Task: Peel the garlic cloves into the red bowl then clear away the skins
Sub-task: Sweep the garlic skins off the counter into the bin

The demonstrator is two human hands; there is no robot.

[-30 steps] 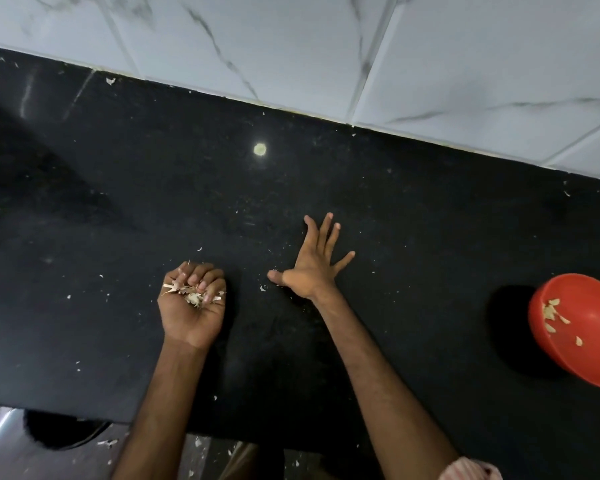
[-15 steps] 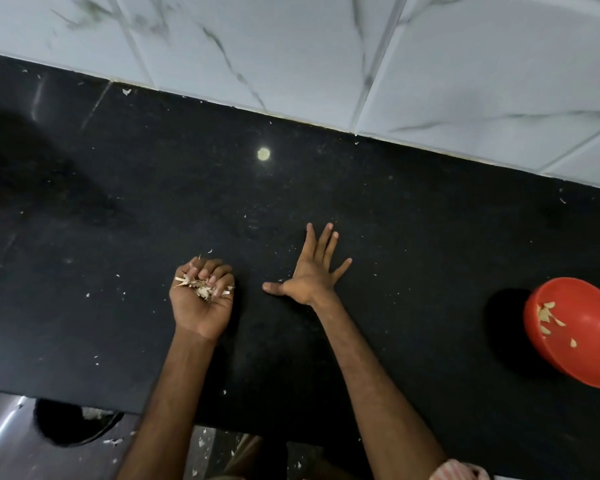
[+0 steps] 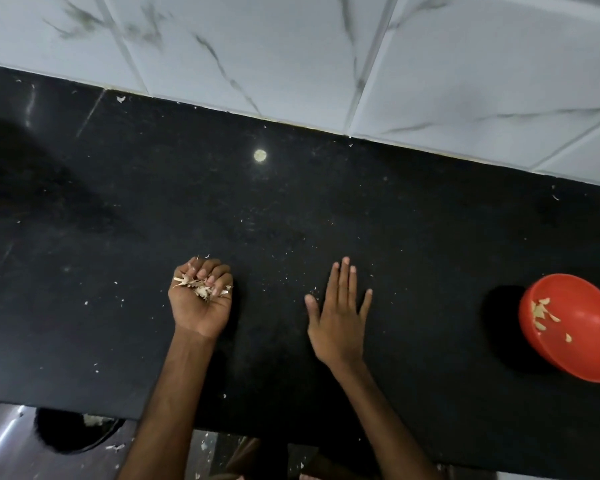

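Polished black stone, sheened tile, smooth red plastic, papery skins

The counter (image 3: pixel 118 237) looks like black stone, polished smooth and glossy enough to carry a round bright reflection near its back edge, though dusted with pale flecks; the wall tiles (image 3: pixel 257 46) behind it are white with grey marble-like veins, smooth, with a soft sheen; the red bowl (image 3: pixel 589 341) at the counter's right edge looks like plastic, smooth and faintly shiny; the garlic skins (image 3: pixel 201 287) gripped in the left hand (image 3: pixel 200 306) are thin, dry, papery and matt.

Left hand (image 3: pixel 201 303) grips garlic skins (image 3: pixel 201 287); right hand (image 3: pixel 338 318) lies flat on the counter (image 3: pixel 326 209); red bowl (image 3: pixel 575 327) by its right edge.
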